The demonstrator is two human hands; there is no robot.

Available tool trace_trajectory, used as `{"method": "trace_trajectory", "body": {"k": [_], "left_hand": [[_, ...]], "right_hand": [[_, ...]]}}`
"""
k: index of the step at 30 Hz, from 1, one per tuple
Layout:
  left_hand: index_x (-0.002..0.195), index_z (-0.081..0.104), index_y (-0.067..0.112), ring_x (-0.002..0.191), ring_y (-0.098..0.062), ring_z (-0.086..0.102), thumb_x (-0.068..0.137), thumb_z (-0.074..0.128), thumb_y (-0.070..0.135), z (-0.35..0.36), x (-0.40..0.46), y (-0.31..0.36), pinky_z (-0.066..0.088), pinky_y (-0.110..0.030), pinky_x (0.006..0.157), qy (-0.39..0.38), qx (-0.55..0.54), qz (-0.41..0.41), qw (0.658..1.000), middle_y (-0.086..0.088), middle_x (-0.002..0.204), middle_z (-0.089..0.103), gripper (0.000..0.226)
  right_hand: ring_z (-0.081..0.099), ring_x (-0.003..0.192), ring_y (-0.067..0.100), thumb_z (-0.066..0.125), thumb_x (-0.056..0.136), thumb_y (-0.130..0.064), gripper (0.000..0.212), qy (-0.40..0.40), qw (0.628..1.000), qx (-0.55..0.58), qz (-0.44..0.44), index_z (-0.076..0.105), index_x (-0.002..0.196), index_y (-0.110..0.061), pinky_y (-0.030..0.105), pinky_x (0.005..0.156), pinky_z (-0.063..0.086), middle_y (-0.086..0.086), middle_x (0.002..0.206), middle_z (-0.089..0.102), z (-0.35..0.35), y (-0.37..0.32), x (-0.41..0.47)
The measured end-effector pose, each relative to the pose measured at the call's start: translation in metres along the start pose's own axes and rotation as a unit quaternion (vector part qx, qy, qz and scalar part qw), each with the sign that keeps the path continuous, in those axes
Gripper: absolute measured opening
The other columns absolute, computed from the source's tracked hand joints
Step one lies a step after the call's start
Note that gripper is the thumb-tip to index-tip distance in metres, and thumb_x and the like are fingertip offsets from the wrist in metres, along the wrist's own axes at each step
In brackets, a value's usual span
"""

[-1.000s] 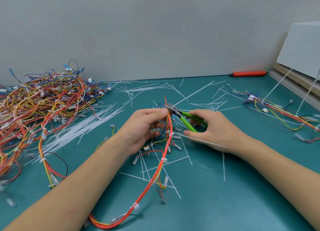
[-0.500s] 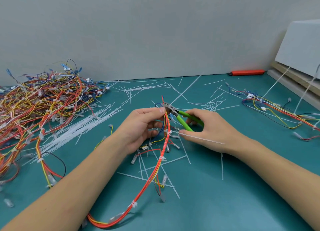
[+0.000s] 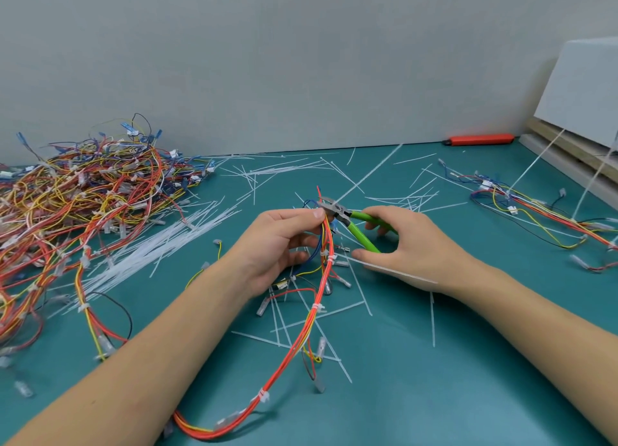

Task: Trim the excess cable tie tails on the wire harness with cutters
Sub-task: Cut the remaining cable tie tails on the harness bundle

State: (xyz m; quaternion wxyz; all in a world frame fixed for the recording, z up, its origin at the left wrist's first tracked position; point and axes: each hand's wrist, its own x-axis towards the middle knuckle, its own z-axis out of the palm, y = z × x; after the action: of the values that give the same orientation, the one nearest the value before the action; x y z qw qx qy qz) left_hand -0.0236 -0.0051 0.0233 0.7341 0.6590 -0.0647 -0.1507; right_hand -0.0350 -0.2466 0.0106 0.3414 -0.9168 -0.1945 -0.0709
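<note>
Harness of red, orange and yellow wires (image 3: pixel 311 315), bound at intervals with small white cable ties, hangs from your left hand (image 3: pixel 284 245) and loops down toward you onto the teal mat (image 3: pixel 434 395). Your left fingers pinch the bundle near its top end, and that looks like the right place to hold: the wires appear light and limp, so they will likely sag and swing unless you grip close to the tie being cut. Judging by their thin insulation, a careless nip could nick them, so keep the blades flat against the tie head.

Your right hand (image 3: pixel 411 248) wraps the green-handled metal cutters (image 3: pixel 347 219), whose nose sits at the top of the harness, just beside your left thumb. A thin white cable tie tail (image 3: pixel 394 270) juts from the harness across your right hand; it looks stiff and springy, and may flick away when cut.

Around the harness, the mat is strewn with cut white tails (image 3: pixel 254 184). Left of the harness lies a big tangled heap of multicoloured wire harnesses (image 3: pixel 83 204); right of it lies a smaller spread of wires (image 3: pixel 535 208). Beyond it, against the grey wall (image 3: pixel 301 60), rests an orange utility knife (image 3: pixel 478 139).
</note>
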Motion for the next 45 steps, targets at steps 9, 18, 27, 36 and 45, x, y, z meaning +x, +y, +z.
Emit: {"method": "trace_trajectory", "body": {"k": [9, 18, 27, 36, 45], "left_hand": [[0.102, 0.080, 0.012, 0.065, -0.008, 0.060, 0.077, 0.077, 0.036, -0.0015, 0.0008, 0.0000, 0.045, -0.020, 0.056, -0.005, -0.007, 0.005, 1.000, 0.003, 0.082, 0.073, 0.034], [0.105, 0.080, 0.011, 0.065, -0.008, 0.059, 0.079, 0.077, 0.035, -0.0001, 0.0005, -0.0008, 0.044, -0.020, 0.057, 0.001, -0.007, -0.001, 1.000, 0.002, 0.086, 0.074, 0.036], [0.104, 0.080, 0.011, 0.065, -0.008, 0.059, 0.083, 0.075, 0.033, -0.0008, 0.0015, -0.0020, 0.045, -0.019, 0.056, 0.001, -0.006, -0.001, 1.000, 0.002, 0.084, 0.073, 0.031], [0.097, 0.082, 0.015, 0.067, -0.010, 0.059, 0.077, 0.078, 0.036, -0.0016, 0.0009, -0.0017, 0.046, -0.020, 0.055, 0.001, -0.013, -0.001, 1.000, -0.001, 0.086, 0.073, 0.029], [0.098, 0.082, 0.017, 0.068, -0.009, 0.059, 0.078, 0.077, 0.038, -0.0030, 0.0027, -0.0036, 0.045, -0.020, 0.058, -0.008, -0.001, 0.006, 1.000, 0.001, 0.087, 0.073, 0.029]], "right_hand": [[0.055, 0.066, 0.007, 0.081, 0.083, -0.047, 0.020, 0.024, 1.000, 0.004, 0.002, 0.073, 0.096, -0.034, 0.031, 0.067, 0.049, -0.012, 0.073, 0.063, -0.0019, 0.0013, -0.0007], [0.052, 0.102, -0.014, 0.076, 0.078, -0.056, 0.049, 0.007, 1.000, -0.015, -0.012, 0.056, 0.121, -0.043, 0.001, 0.083, 0.037, -0.024, 0.105, 0.059, -0.0009, -0.0066, -0.0017], [0.058, 0.069, 0.008, 0.081, 0.082, -0.045, 0.022, 0.018, 1.000, -0.002, 0.020, 0.073, 0.099, -0.033, 0.033, 0.072, 0.053, -0.013, 0.076, 0.065, -0.0038, -0.0020, -0.0007], [0.062, 0.089, 0.003, 0.075, 0.079, -0.058, 0.039, -0.004, 1.000, 0.010, 0.009, 0.069, 0.109, -0.035, 0.024, 0.081, 0.052, -0.014, 0.095, 0.067, -0.0009, -0.0046, -0.0020], [0.063, 0.083, 0.007, 0.075, 0.077, -0.060, 0.040, -0.008, 1.000, 0.010, 0.010, 0.069, 0.107, -0.034, 0.035, 0.082, 0.055, -0.012, 0.090, 0.066, -0.0035, -0.0049, -0.0020]]}}
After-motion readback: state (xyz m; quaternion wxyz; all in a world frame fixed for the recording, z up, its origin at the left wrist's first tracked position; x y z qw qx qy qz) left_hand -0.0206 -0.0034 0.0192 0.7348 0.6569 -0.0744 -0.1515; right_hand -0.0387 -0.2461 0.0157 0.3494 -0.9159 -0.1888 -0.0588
